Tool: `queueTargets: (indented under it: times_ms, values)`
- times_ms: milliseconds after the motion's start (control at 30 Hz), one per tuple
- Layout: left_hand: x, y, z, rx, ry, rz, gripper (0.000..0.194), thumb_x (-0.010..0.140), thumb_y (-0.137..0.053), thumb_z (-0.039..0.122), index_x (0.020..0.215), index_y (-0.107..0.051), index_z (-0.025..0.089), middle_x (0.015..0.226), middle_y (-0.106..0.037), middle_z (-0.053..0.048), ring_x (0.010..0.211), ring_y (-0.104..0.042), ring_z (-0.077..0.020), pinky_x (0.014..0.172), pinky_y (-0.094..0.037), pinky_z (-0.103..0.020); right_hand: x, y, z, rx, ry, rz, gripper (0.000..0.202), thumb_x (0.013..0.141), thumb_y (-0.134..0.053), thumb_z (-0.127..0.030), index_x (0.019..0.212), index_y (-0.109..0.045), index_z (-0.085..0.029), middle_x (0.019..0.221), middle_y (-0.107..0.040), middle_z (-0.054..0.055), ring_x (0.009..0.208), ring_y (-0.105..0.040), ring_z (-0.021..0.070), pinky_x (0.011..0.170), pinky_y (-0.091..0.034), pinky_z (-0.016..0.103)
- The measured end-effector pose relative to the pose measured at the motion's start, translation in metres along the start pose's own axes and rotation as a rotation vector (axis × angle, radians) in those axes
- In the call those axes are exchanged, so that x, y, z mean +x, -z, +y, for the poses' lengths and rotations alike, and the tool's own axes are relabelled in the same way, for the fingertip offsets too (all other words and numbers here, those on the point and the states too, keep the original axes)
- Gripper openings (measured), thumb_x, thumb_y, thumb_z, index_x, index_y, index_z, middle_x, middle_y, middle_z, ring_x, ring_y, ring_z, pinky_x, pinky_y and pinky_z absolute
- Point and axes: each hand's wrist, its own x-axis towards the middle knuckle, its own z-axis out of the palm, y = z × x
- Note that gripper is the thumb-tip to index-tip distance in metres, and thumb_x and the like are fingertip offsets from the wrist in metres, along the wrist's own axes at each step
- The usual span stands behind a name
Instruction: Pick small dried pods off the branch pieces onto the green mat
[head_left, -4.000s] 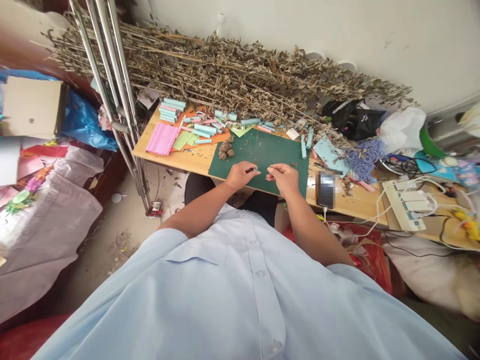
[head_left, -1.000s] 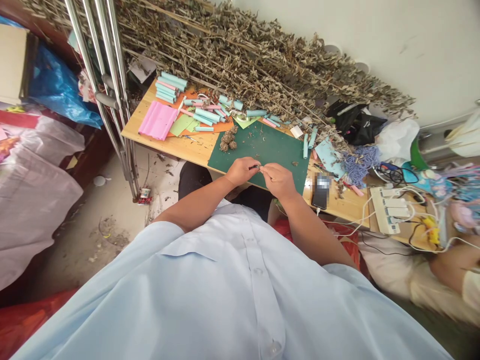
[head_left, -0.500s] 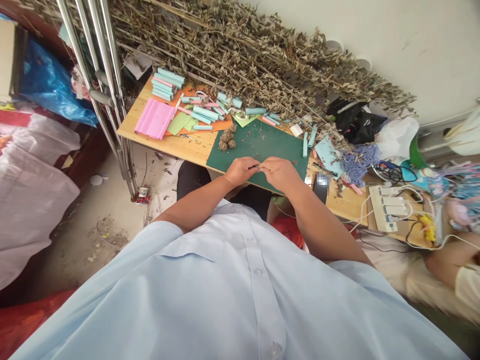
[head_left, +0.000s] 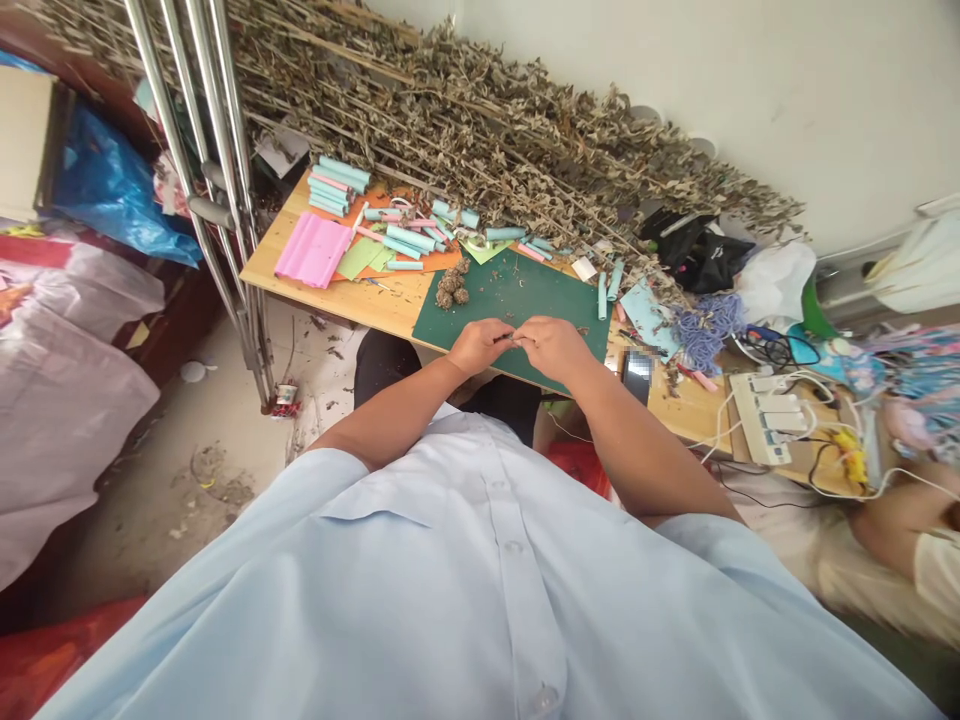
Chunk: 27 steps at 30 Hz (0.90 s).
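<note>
My left hand (head_left: 480, 346) and my right hand (head_left: 553, 348) meet fingertip to fingertip above the near edge of a green mat (head_left: 517, 300). Both are closed in a pinch. Between the fingertips is something small and dark, too small to name. Beyond my left hand, a little heap of brown crumbly balls (head_left: 452, 285) lies on the mat's left part. Dark crumbs are scattered over the mat.
Dried leafy stalks (head_left: 450, 110) lie along the table's back. Rolled blue and pink paper tubes (head_left: 409, 240) and a pink paper sheet (head_left: 313, 250) are at left. Metal crutches (head_left: 217, 180) lean there. A phone (head_left: 637, 372) and power strip (head_left: 763, 418) sit at right.
The camera view has shifted slightly. My hands stay together over the mat's near edge, fingers still pinched, with only a slight shift at the fingertips.
</note>
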Motion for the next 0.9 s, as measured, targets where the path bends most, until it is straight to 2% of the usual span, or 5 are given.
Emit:
queueTargets:
  times_ms: [400,567,700,800,900]
  values:
    - [0.000,0.005,0.008,0.009,0.006,-0.007,0.016,0.099,-0.068,0.030,0.097,-0.080,0.018,0.094,-0.077,-0.006,0.089,-0.069,-0.0175,0.083,-0.051,-0.028,-0.018,-0.013,0.004,0.166,0.016,0.218,0.022,0.097,-0.059,-0.023,0.097,-0.081,-0.023,0.101,-0.080,0.008,0.096,-0.073,0.0252,0.087,-0.056,0.038]
    - [0.001,0.006,0.008,0.010,0.018,-0.018,0.015,0.098,-0.069,0.028,0.099,-0.080,0.018,0.097,-0.078,-0.007,0.091,-0.070,-0.0183,0.084,-0.052,-0.029,-0.025,-0.028,0.006,0.392,-0.231,0.352,0.017,0.089,-0.068,-0.031,0.096,-0.082,-0.024,0.097,-0.080,0.006,0.084,-0.073,0.0232,0.084,-0.060,0.040]
    - [0.001,0.005,0.007,0.048,0.033,-0.019,0.013,0.096,-0.068,0.023,0.099,-0.079,0.018,0.096,-0.077,-0.006,0.091,-0.069,-0.0182,0.085,-0.051,-0.029,-0.026,-0.049,0.003,0.677,-0.466,0.371,0.031,0.078,-0.076,-0.042,0.101,-0.082,-0.022,0.082,-0.078,0.003,0.072,-0.071,0.0216,0.074,-0.063,0.040]
    - [0.001,0.004,0.006,0.074,0.037,-0.011,0.012,0.093,-0.068,0.019,0.097,-0.079,0.017,0.093,-0.076,-0.006,0.090,-0.068,-0.0181,0.084,-0.051,-0.028,-0.023,-0.057,-0.003,0.838,-0.560,0.397,0.036,0.073,-0.078,-0.045,0.100,-0.082,-0.021,0.078,-0.076,0.002,0.071,-0.071,0.0205,0.068,-0.064,0.037]
    - [0.001,0.003,0.005,0.080,0.040,-0.007,0.011,0.093,-0.068,0.019,0.097,-0.079,0.018,0.094,-0.076,-0.006,0.090,-0.069,-0.0179,0.084,-0.052,-0.028,-0.018,-0.057,-0.008,0.866,-0.601,0.441,0.034,0.072,-0.077,-0.045,0.096,-0.081,-0.021,0.075,-0.076,0.001,0.068,-0.069,0.0185,0.065,-0.063,0.034]
